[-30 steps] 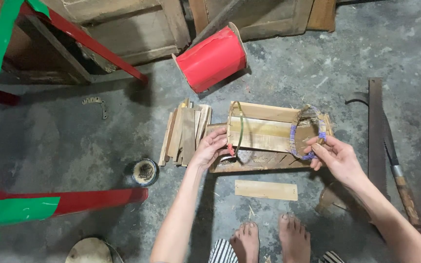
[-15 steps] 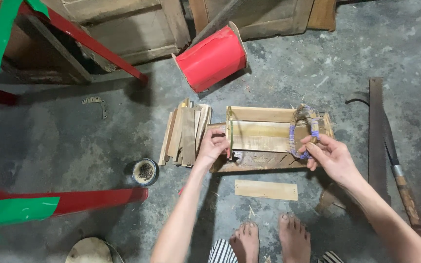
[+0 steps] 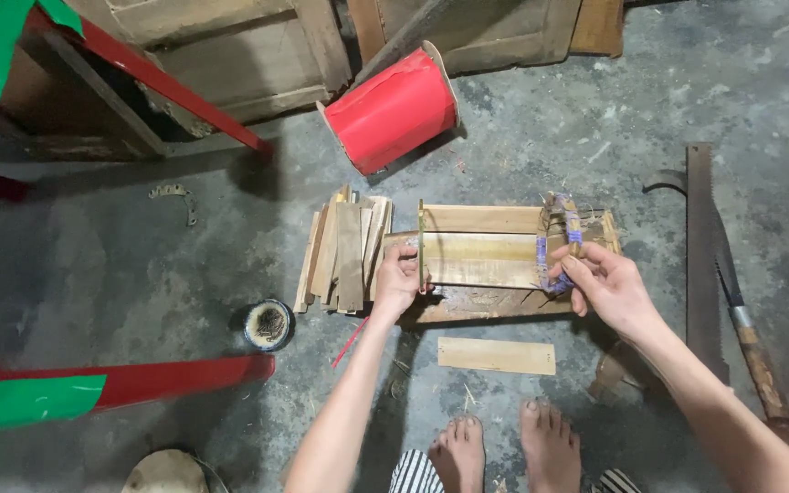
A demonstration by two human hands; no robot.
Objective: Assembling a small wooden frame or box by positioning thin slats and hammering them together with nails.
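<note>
On the concrete floor (image 3: 595,119), just ahead of the person's bare feet (image 3: 504,447), lies a bundle of flat bamboo slats (image 3: 481,258), stacked lengthwise and resting on a rough wooden block (image 3: 477,306). The left hand (image 3: 399,283) grips the bundle's left end, fingers closed around the slats beside a thin wire loop (image 3: 421,246) that rings them. The right hand (image 3: 606,288) is at the right end, thumb and fingers pinched together on a blue-and-purple binding band (image 3: 561,246) wrapped round the bundle; whether the band is cord or wire is hard to tell from this view. Just beside the left hand, a loose pile of split bamboo strips (image 3: 344,248) fans out on the floor. A single flat slat (image 3: 496,356) lies apart between the block and the feet. A small round tin (image 3: 268,324) sits near the left forearm. Farther back, a red spool (image 3: 394,110) lies tipped on its side against wooden boards (image 3: 230,46). Toward the floor's right edge lie a handsaw (image 3: 700,246) and a blade with a wooden handle (image 3: 751,351).
</note>
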